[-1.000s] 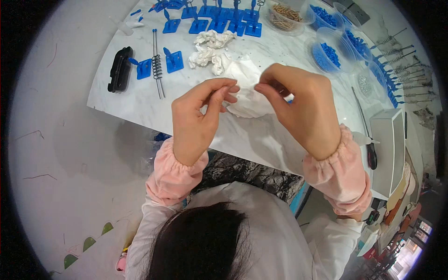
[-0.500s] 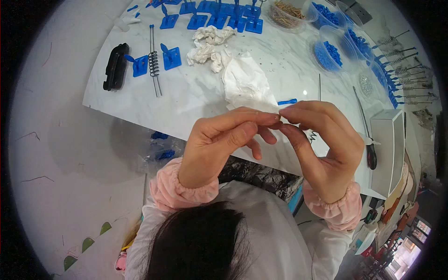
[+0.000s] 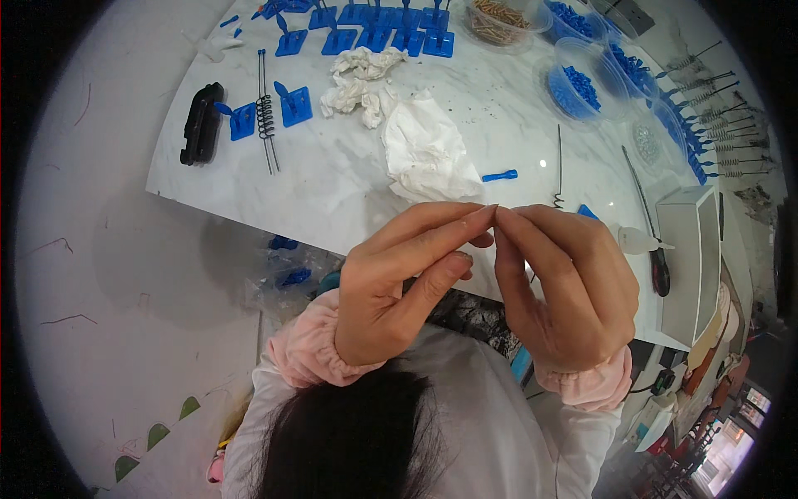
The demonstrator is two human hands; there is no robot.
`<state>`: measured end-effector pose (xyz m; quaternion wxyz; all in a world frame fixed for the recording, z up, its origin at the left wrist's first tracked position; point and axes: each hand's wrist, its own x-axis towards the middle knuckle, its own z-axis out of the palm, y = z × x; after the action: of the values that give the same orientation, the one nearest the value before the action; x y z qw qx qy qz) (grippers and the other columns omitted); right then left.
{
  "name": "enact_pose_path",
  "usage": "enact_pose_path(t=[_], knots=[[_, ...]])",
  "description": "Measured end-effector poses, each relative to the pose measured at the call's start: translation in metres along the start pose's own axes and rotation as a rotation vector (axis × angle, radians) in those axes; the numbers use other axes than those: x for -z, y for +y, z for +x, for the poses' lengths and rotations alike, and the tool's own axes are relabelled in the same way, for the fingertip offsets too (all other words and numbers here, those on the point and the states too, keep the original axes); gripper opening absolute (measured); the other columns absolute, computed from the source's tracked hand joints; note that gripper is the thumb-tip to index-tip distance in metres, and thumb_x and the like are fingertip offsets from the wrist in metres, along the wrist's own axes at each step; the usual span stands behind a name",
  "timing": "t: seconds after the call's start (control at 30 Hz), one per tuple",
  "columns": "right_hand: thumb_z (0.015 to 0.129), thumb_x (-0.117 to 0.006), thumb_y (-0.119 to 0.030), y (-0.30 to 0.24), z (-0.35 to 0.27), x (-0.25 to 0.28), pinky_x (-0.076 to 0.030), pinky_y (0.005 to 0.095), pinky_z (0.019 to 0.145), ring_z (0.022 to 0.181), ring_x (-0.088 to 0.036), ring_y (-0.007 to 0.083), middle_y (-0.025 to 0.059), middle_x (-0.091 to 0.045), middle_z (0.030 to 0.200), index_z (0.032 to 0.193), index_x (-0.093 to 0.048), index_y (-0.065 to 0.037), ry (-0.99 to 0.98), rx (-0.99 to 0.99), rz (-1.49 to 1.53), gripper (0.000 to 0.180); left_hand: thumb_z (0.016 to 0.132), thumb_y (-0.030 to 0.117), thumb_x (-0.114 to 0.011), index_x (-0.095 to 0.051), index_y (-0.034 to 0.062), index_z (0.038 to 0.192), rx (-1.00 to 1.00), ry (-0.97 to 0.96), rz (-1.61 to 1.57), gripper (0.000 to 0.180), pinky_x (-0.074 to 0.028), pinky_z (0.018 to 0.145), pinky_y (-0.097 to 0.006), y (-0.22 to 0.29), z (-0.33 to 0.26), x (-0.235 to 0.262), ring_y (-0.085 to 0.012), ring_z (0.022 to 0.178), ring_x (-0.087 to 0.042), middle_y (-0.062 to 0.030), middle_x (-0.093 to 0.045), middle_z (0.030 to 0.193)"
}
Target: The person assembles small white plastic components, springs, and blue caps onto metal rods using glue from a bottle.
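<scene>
My left hand [image 3: 407,279] and my right hand [image 3: 569,279] meet at their fingertips in front of my chest, over the table's near edge. The left fingers stretch forward and the thumb stands apart from them. On the right, thumb and fingers come together in a pinch against the left fingertips; anything small between them is hidden. Just beyond lie a short blue plastic piece [image 3: 500,175], a crumpled white tissue [image 3: 428,145] and a thin black wire with a coil [image 3: 559,166]. Another blue part [image 3: 587,211] shows partly behind the right hand.
A white nozzle bottle [image 3: 638,241], a screwdriver [image 3: 659,270] and a white box [image 3: 688,270] stand or lie at right. Tubs of blue parts [image 3: 573,91] and brass-coloured pieces [image 3: 499,21] are far right. Farther left are a black case [image 3: 202,125], coiled wires [image 3: 266,116] and blue stands [image 3: 295,106].
Both hands have moved slightly down toward me, their fingertips still together. The left thumb has dropped away from its index finger, and the right fingers have closed more tightly together.
</scene>
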<state>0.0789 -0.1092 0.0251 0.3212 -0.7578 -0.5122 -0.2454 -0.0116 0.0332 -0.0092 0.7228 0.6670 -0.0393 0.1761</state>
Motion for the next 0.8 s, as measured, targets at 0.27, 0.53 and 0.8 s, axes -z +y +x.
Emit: enact_pose_path(t=[0.27,0.53,0.8], knots=[[0.059,-0.068,0.000,-0.0026,0.0008,0.0047,-0.048,0.0272,0.056,0.067,-0.061,0.0228,0.0126,-0.060,0.080,0.087,-0.063,0.004,-0.023,0.018,-0.049,0.028,0.082,-0.008,-0.052,-0.054,-0.0062,0.116,-0.047,-0.038,0.159,0.034,-0.048,0.079,-0.027,0.0054,-0.0030,-0.0037,-0.0237,0.097,-0.059,-0.0178,-0.052,0.116],[0.064,-0.068,0.008,-0.0011,0.0015,0.0064,-0.048,0.0273,0.059,0.069,-0.060,0.0230,0.0112,-0.061,0.083,0.087,-0.062,0.001,-0.020,-0.253,0.240,0.025,0.085,-0.005,-0.050,-0.053,-0.0049,0.118,0.002,-0.058,-0.051,0.033,-0.047,0.083,-0.028,-0.0008,-0.0026,-0.0021,-0.0228,0.098,-0.058,-0.0166,-0.052,0.117],[0.061,-0.069,0.009,-0.0026,0.0009,0.0038,-0.048,0.0278,0.058,0.069,-0.060,0.0232,0.0113,-0.060,0.080,0.087,-0.062,0.001,0.005,-0.143,0.129,0.027,0.084,-0.005,-0.051,-0.055,-0.0051,0.116,-0.012,-0.042,0.058,0.032,-0.046,0.083,-0.028,0.0018,-0.0034,-0.0042,-0.0229,0.098,-0.059,-0.0167,-0.052,0.118]])
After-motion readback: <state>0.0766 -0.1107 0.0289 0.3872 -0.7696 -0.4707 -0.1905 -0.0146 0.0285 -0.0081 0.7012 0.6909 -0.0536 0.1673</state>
